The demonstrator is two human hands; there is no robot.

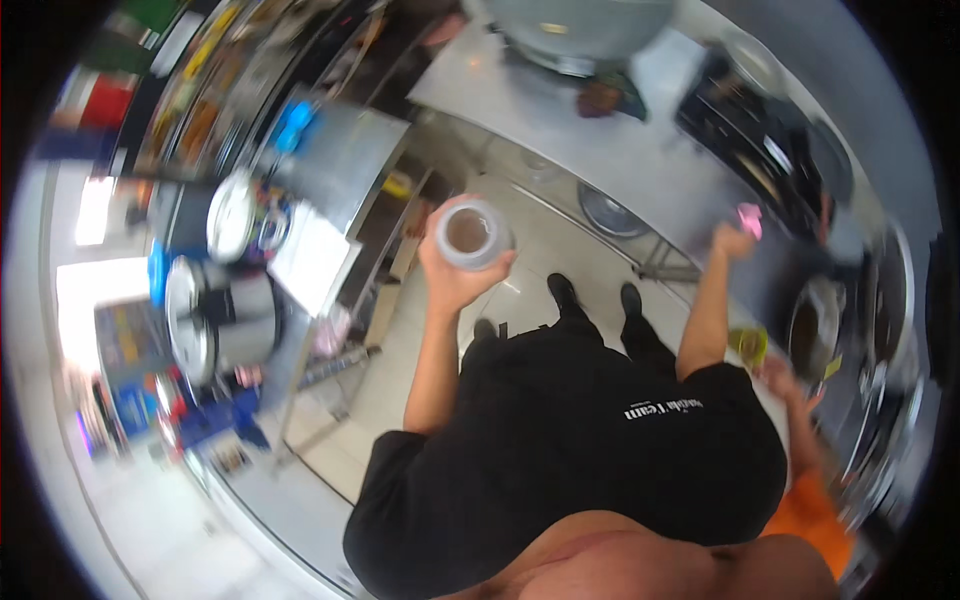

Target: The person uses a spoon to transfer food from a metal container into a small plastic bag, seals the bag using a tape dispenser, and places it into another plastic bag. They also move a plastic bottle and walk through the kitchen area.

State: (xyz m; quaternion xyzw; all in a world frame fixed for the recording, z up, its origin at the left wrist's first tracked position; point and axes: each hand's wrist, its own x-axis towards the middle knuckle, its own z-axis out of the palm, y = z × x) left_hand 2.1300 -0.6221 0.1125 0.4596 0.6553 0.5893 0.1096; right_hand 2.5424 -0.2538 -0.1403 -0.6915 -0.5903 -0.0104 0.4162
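My left hand [448, 281] is wrapped around a translucent round container [504, 238], held upright over the tiled floor. Through its round opening I see something brown inside. Out to the right, my right hand [733, 243] is above the edge of a steel counter [645, 176]. A small pink item [750, 220], blurred and perhaps a cloth, is at its fingertips and appears to be gripped. Beyond the pink item stands a black appliance [757, 150].
A large pot [581, 30] stands on the counter's far part, other pots [814, 330] at the right. Close at my right are a co-worker's hand [780, 379] and a yellow-green cup [750, 345]. A steel side table [345, 150] holds white papers [311, 259] and a lidded cooker [240, 315].
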